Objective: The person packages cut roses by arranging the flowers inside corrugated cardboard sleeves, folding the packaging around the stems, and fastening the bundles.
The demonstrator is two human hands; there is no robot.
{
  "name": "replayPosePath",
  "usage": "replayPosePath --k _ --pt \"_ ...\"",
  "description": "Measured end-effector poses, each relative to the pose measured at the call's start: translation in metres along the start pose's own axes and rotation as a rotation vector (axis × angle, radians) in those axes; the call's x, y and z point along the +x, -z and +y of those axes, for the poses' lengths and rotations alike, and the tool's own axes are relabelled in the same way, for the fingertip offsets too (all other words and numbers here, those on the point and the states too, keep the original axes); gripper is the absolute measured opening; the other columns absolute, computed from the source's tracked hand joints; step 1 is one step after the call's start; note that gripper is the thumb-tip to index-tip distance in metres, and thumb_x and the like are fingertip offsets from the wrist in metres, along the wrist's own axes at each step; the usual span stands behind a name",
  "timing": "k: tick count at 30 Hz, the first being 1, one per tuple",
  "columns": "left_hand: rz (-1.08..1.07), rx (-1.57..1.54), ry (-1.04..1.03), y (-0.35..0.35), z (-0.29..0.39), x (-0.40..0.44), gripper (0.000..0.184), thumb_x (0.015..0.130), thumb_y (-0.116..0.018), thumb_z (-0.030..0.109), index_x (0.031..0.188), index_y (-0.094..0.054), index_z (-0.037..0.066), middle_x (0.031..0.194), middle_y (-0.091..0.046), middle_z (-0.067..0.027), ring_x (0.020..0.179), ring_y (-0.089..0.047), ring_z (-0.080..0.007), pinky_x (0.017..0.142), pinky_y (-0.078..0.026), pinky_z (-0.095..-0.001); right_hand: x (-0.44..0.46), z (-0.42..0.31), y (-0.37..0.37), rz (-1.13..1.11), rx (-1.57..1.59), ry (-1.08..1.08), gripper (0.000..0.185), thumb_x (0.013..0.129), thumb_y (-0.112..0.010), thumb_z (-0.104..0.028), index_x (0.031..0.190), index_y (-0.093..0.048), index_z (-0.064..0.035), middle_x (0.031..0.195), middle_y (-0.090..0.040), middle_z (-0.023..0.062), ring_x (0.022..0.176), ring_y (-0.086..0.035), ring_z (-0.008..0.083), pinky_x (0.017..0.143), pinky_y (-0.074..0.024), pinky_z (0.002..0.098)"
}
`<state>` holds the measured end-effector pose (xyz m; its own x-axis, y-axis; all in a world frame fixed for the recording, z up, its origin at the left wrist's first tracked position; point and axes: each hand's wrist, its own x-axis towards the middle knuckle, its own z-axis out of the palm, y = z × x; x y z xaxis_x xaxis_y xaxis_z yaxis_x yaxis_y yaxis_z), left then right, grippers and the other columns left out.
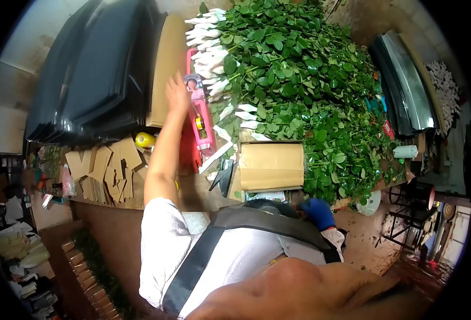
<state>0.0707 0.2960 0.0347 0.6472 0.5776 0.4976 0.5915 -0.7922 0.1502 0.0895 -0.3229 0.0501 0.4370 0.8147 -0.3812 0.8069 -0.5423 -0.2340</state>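
My left hand (178,95) is bare and reaches forward, slightly blurred, with fingers stretched out at the edge of the brown cardboard sheets (166,64). Nothing shows in its grasp. Just right of it lies a pink tape dispenser (203,125) with a yellow roll in it. My right hand (319,213), in a blue glove, is down beside my body at the table's near edge; its fingers cannot be made out. A brown cardboard wrap (271,165) lies in front of my chest, with dark-handled scissors (223,176) to its left.
Leafy green stems (299,69) with white-covered heads (209,53) fill the table's middle and right. Stacked black sheets (91,74) stand at left, above cut cardboard pieces (110,168) and a yellow tape roll (145,140). More dark sheets (406,80) lean at right.
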Motion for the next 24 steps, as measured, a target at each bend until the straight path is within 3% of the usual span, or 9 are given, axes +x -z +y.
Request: replayPosePath --k 3,7,10,12,14,16,18,21,24 --pt "-0.128 0.021 -0.021 0.01 0.004 0.027 0.076 0.076 -0.077 0.011 0.143 -0.042 0.005 0.123 -0.054 -0.0228 0.112 -0.054 -0.0403 0.092 -0.047 -0.0483 -0.007 -0.022 0.033 -0.084 0.118 -0.214 0.022 0.088 -0.06 -0.032 0.086 -0.074 -0.0157 0.087 -0.07 0.0147 0.072 -0.066 0.0383 0.067 -0.0522 0.049" --pt "0.06 -0.13 -0.017 -0.01 -0.009 0.04 0.047 0.088 -0.064 0.013 0.132 -0.051 0.003 0.119 -0.056 -0.0218 0.11 -0.054 -0.0388 0.092 -0.046 -0.0473 -0.012 -0.053 0.09 -0.127 0.253 -0.406 0.019 0.089 -0.06 -0.029 0.086 -0.073 -0.0149 0.084 -0.068 0.0146 0.078 -0.066 0.0358 0.071 -0.0522 0.0466" --pt "0.317 -0.328 -0.089 0.032 -0.007 0.018 0.038 0.094 -0.057 0.013 0.13 -0.052 0.001 0.128 -0.055 -0.0207 0.117 -0.052 -0.0369 0.094 -0.046 -0.0446 -0.009 -0.066 0.117 0.068 0.192 -0.148 0.018 0.088 -0.062 -0.027 0.093 -0.072 -0.0129 0.091 -0.07 0.0126 0.083 -0.067 0.034 0.072 -0.0528 0.046" --pt "0.337 -0.6 0.099 0.061 0.007 -0.019 0.032 0.095 -0.055 0.009 0.125 -0.054 0.0 0.115 -0.057 -0.0186 0.105 -0.054 -0.0339 0.094 -0.044 -0.0429 0.026 -0.092 0.143 0.27 0.292 0.138 0.018 0.086 -0.066 -0.023 0.099 -0.07 -0.0099 0.094 -0.069 0.0096 0.084 -0.067 0.0316 0.073 -0.0533 0.0463" --pt "0.258 -0.851 0.269 0.067 0.015 -0.069 0.028 0.099 -0.052 0.012 0.124 -0.055 -0.001 0.111 -0.058 -0.0163 0.099 -0.056 -0.0299 0.093 -0.045 -0.0384 0.082 -0.12 0.14 0.535 0.227 0.439 0.019 0.084 -0.068 -0.019 0.1 -0.068 -0.0084 0.1 -0.068 0.0104 0.091 -0.067 0.0303 0.081 -0.0532 0.046" --pt "0.22 -0.928 0.347 0.086 0.033 -0.118 0.027 0.101 -0.051 0.014 0.123 -0.056 -0.001 0.113 -0.06 -0.015 0.099 -0.058 -0.0247 0.091 -0.046 -0.0343 0.128 -0.152 0.124 0.525 0.3 0.639 0.024 0.082 -0.07 -0.025 0.099 -0.068 -0.0086 0.107 -0.067 0.0129 0.106 -0.062 0.032 0.097 -0.0473 0.0468" --pt "0.228 -0.984 0.417 0.087 0.042 -0.167 0.028 0.104 -0.05 0.017 0.125 -0.054 -0.001 0.116 -0.061 -0.0112 0.102 -0.057 -0.0193 0.092 -0.046 -0.0328 0.156 -0.173 0.106 0.317 0.079 0.791 0.035 0.08 -0.072 -0.036 0.102 -0.069 -0.0094 0.113 -0.066 0.0156 0.122 -0.053 0.0337 0.113 -0.0341 0.0484" --pt "0.159 -1.102 0.647 0.093 0.048 -0.228 0.028 0.104 -0.049 0.018 0.127 -0.051 0.002 0.113 -0.062 -0.0086 0.093 -0.057 -0.0137 0.088 -0.047 -0.0286 0.175 -0.176 0.085 0.035 -0.279 0.796 0.052 0.076 -0.071 -0.049 0.111 -0.069 -0.0102 0.118 -0.065 0.0157 0.129 -0.047 0.0355 0.119 -0.0242 0.0506" --pt "0.108 -1.271 0.735 0.09 0.044 -0.269 0.029 0.105 -0.05 0.021 0.129 -0.05 0.005 0.113 -0.062 -0.0074 0.089 -0.055 -0.0106 0.084 -0.046 -0.0262 0.178 -0.19 0.117 -0.278 -0.45 0.731 0.059 0.077 -0.07 -0.049 0.12 -0.064 -0.0101 0.132 -0.057 0.0152 0.131 -0.045 0.0366 0.121 -0.02 0.0497"
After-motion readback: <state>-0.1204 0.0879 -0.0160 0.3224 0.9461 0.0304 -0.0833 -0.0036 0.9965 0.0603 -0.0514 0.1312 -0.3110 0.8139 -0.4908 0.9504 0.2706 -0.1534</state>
